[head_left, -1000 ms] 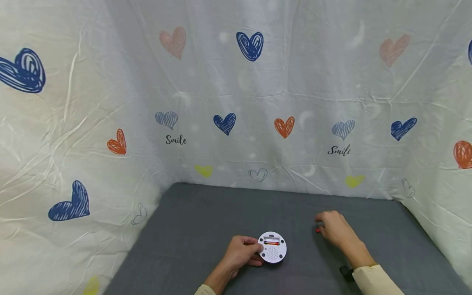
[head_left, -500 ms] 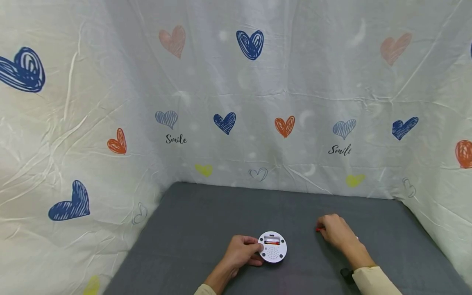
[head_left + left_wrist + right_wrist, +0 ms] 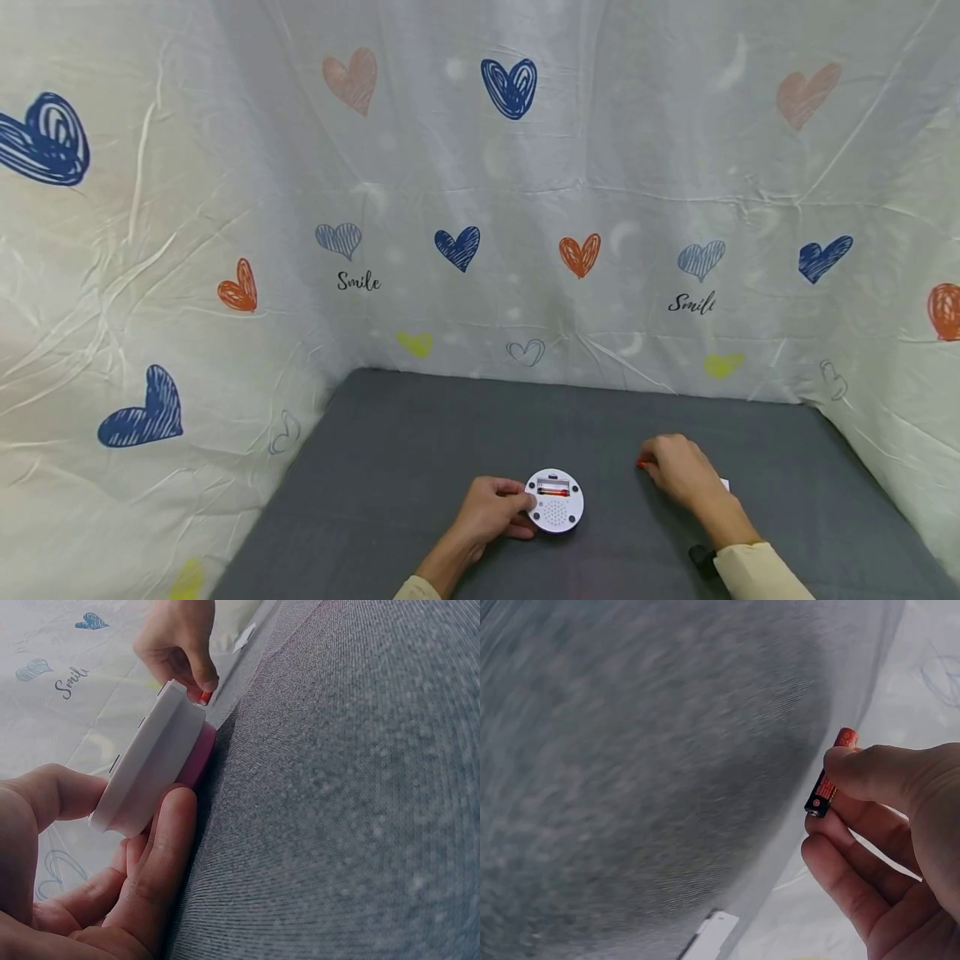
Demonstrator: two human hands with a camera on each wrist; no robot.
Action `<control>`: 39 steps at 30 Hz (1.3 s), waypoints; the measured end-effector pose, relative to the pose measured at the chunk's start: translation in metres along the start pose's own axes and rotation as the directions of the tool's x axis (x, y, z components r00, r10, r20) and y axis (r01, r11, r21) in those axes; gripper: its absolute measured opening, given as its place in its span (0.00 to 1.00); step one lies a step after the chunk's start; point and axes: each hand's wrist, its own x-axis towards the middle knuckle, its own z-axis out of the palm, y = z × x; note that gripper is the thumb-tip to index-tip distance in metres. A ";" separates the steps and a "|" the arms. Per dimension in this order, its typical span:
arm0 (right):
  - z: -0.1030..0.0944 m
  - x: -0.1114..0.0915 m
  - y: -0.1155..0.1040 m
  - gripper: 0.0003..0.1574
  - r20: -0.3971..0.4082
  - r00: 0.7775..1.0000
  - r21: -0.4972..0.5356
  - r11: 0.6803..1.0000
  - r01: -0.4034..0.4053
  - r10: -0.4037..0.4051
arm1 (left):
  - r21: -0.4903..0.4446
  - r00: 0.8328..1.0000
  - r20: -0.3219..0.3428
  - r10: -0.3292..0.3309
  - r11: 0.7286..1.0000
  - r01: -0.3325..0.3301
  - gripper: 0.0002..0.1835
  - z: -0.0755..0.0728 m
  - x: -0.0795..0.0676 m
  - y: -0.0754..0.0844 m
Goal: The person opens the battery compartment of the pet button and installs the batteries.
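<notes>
My left hand (image 3: pixel 491 510) grips the left edge of a round white device (image 3: pixel 556 515), thumb on top and fingers beneath. The device's underside faces up, showing a battery compartment with one red battery (image 3: pixel 553 492) in it and a patch of small holes. In the left wrist view, a pink part (image 3: pixel 198 755) shows on the side toward the table. To the right, my right hand (image 3: pixel 681 471) pinches a loose red and black battery (image 3: pixel 830 777) between thumb and fingers, above the cloth.
A small white piece (image 3: pixel 711 934) lies on the grey cloth (image 3: pixel 420 433), partly hidden behind my right wrist in the head view. A white curtain (image 3: pixel 525 183) with printed hearts surrounds the table at the back and sides.
My right hand has closed its fingers on the loose battery and moved it slightly left. The white piece beyond my right wrist has come into sight. My left hand and the device have stayed put.
</notes>
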 end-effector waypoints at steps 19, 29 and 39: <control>-0.017 0.014 -0.037 0.10 -0.062 0.994 -0.017 0.996 0.092 -0.093 | 0.005 1.000 -0.003 -0.005 1.000 0.005 0.17 0.000 -0.001 0.000; -0.023 0.019 -0.062 0.08 -0.053 0.991 -0.005 0.992 0.124 -0.124 | -0.003 1.000 0.000 -0.004 1.000 0.004 0.17 0.000 -0.003 0.002; -0.023 0.023 -0.084 0.08 -0.062 0.977 -0.006 0.979 0.202 -0.202 | 0.001 1.000 -0.004 -0.004 1.000 0.004 0.17 0.000 -0.002 0.002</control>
